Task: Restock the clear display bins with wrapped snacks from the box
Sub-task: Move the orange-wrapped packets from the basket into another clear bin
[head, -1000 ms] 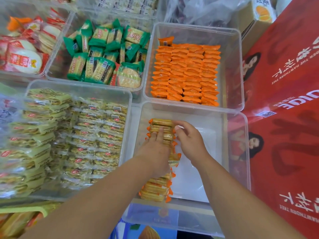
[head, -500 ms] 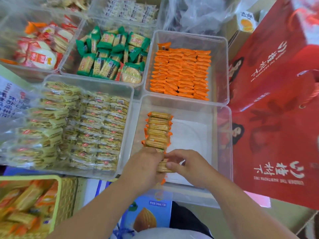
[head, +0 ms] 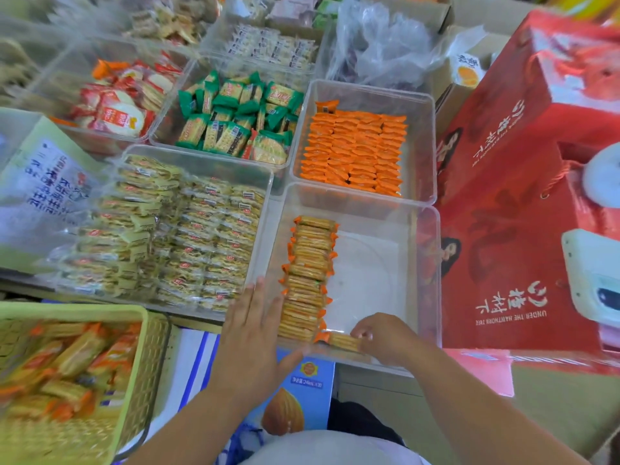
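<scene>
Whereas a second ago both hands lay on top of the middle of the row of wrapped snacks (head: 310,270), we now find them at its near end. The left hand (head: 253,333) lies flat along the row's left side, its fingers (head: 256,297) straight and close together. The right hand (head: 389,340) pinches a single packet (head: 339,340) in its curled fingers (head: 364,332) and sets it crosswise at the foot of the row. We judge the first row finished, running from the far wall of the clear bin (head: 426,209) to the near one. The right half of that bin is bare, so most of the filling remains.

More of the same packets wait in the yellow-green basket (head: 147,330), lower left. The counter is hidden beneath bins: pale yellow packets (head: 188,236) at centre left, green packets (head: 235,122) above them, orange packets (head: 355,149) at upper centre. A red gift box (head: 520,196) fills the right edge, crumpled clear plastic (head: 379,52) the top, and a blue carton (head: 295,397) sits below.
</scene>
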The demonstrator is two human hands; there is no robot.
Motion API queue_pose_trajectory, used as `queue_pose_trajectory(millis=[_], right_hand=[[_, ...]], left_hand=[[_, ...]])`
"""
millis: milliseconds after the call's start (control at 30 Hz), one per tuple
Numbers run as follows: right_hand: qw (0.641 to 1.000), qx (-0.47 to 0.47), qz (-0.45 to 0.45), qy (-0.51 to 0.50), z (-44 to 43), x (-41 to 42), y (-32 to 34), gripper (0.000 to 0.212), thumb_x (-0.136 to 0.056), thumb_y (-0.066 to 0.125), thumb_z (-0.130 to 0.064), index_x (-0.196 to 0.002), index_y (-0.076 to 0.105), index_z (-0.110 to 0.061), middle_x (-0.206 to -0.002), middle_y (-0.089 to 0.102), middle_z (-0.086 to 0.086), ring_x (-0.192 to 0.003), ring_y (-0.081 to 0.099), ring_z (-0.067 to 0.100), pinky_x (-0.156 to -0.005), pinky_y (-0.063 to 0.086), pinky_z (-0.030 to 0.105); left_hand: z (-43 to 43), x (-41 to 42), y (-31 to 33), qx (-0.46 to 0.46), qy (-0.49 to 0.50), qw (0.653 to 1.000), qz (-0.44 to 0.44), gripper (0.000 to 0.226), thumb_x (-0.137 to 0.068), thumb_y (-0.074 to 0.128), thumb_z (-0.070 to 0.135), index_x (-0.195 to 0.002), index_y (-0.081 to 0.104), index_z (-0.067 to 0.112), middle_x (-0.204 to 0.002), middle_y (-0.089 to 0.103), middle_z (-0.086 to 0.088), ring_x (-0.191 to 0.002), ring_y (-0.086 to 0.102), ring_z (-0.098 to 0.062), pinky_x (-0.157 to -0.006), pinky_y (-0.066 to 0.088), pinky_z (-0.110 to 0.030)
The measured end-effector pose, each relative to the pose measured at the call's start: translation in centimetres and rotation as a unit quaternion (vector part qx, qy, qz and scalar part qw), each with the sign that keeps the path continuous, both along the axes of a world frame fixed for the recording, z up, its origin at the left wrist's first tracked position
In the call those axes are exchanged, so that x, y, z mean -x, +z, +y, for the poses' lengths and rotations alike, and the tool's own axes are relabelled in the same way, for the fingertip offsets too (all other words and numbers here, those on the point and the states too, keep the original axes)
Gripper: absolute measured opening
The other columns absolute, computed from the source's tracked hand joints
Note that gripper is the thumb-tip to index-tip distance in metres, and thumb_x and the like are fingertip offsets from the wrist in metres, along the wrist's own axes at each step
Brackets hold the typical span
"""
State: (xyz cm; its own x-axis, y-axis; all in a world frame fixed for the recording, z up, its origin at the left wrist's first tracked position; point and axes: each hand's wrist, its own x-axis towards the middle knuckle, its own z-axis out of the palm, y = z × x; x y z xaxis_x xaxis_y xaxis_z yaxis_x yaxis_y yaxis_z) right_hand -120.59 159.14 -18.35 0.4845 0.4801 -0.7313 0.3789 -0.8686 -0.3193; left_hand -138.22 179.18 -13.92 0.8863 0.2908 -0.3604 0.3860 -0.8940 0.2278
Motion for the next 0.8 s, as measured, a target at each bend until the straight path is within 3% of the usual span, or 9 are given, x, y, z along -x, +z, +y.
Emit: queue_pose_trajectory(millis=[67, 200, 300, 433, 500, 567, 667, 800], right_hand=[[1.0, 0.017, 0.007, 0.014, 0.9, 0.2, -0.3, 0.032, -0.096, 0.06, -0.028, -0.128, 0.067, -0.027, -0.135, 0.06, -0.004, -0.121, 0.056, 0.015, -0.091, 0.039, 0.019], [0.998, 0.004, 0.055, 0.016, 2.2, 0.5, -0.7, 0.035, -0.099, 0.054, -0.029, -0.133, 0.064, -0.024, -0.14, 0.058, -0.003, -0.124, 0.055, 0.016, -0.091, 0.038, 0.02], [0.998, 0.012, 0.065, 0.021, 2.4, 0.6, -0.8, 0.039, -0.102, 0.048, -0.032, -0.139, 0.058, -0.024, -0.145, 0.054, -0.002, -0.128, 0.053, 0.017, -0.097, 0.039, 0.023], [0.998, 0.033, 0.038, 0.034, 2.5, 0.6, 0.2, 0.045, -0.103, 0.047, -0.041, -0.145, 0.05, -0.026, -0.15, 0.049, 0.0, -0.135, 0.047, 0.02, -0.107, 0.037, 0.028], [0.999, 0.043, -0.011, 0.028, 2.9, 0.9, 1.3, 0.048, -0.101, 0.047, -0.048, -0.145, 0.049, -0.027, -0.148, 0.051, -0.001, -0.133, 0.049, 0.02, -0.105, 0.039, 0.029], [0.994, 0.035, -0.1, 0.023, 4.2, 1.9, 2.9, 0.049, -0.1, 0.047, -0.053, -0.142, 0.05, -0.029, -0.141, 0.057, -0.003, -0.127, 0.053, 0.019, -0.099, 0.045, 0.031], [0.975, -0.097, -0.199, -0.014, 7.5, 5.1, 5.6, 0.041, -0.097, 0.054, -0.051, -0.131, 0.06, -0.03, -0.125, 0.065, -0.005, -0.112, 0.06, 0.017, -0.085, 0.048, 0.03], [0.941, -0.3, -0.155, -0.008, 13.3, 12.5, 8.6, 0.028, -0.094, 0.063, -0.043, -0.121, 0.067, -0.034, -0.114, 0.061, -0.013, -0.1, 0.061, 0.01, -0.081, 0.046, 0.026]], left_hand=[[0.1, 0.0, -0.2, 0.007, 0.006, 1.0, -0.004, 0.121, -0.074, -0.01, 0.095, -0.163, 0.023, 0.019, -0.17, -0.013, -0.012, -0.158, -0.012, -0.03, -0.127, 0.003, -0.049], [0.0, 0.0, -0.5, -0.009, 0.013, 1.0, 0.01, 0.116, -0.071, -0.003, 0.093, -0.165, 0.006, 0.024, -0.168, -0.025, -0.009, -0.156, -0.022, -0.027, -0.124, -0.01, -0.045], [0.0, 0.1, -0.3, -0.015, 0.011, 1.0, 0.007, 0.104, -0.082, 0.011, 0.09, -0.164, 0.005, 0.027, -0.169, -0.024, -0.008, -0.156, -0.023, -0.026, -0.125, -0.009, -0.046], [0.5, 1.1, 1.2, 0.028, 0.015, 0.997, -0.071, 0.079, -0.092, 0.051, 0.071, -0.157, 0.035, 0.029, -0.172, 0.008, -0.009, -0.158, 0.004, -0.033, -0.127, 0.011, -0.052], [1.3, 2.7, 2.1, 0.039, 0.018, 0.986, -0.16, 0.061, -0.089, 0.069, 0.056, -0.14, 0.058, 0.024, -0.161, 0.038, -0.014, -0.148, 0.033, -0.038, -0.118, 0.033, -0.056], [2.7, 4.8, 2.9, 0.016, 0.03, 0.97, -0.242, 0.048, -0.087, 0.07, 0.049, -0.125, 0.067, 0.019, -0.142, 0.056, -0.011, -0.131, 0.051, -0.034, -0.105, 0.047, -0.051], [6.3, 8.6, 3.9, -0.008, 0.085, 0.948, -0.307, 0.04, -0.088, 0.058, 0.047, -0.114, 0.069, 0.018, -0.118, 0.063, -0.003, -0.109, 0.052, -0.023, -0.09, 0.047, -0.039], [13.3, 14.7, 3.7, -0.017, 0.192, 0.949, -0.249, 0.035, -0.081, 0.065, 0.038, -0.109, 0.068, 0.018, -0.105, 0.062, -0.003, -0.1, 0.056, -0.028, -0.084, 0.049, -0.042]])
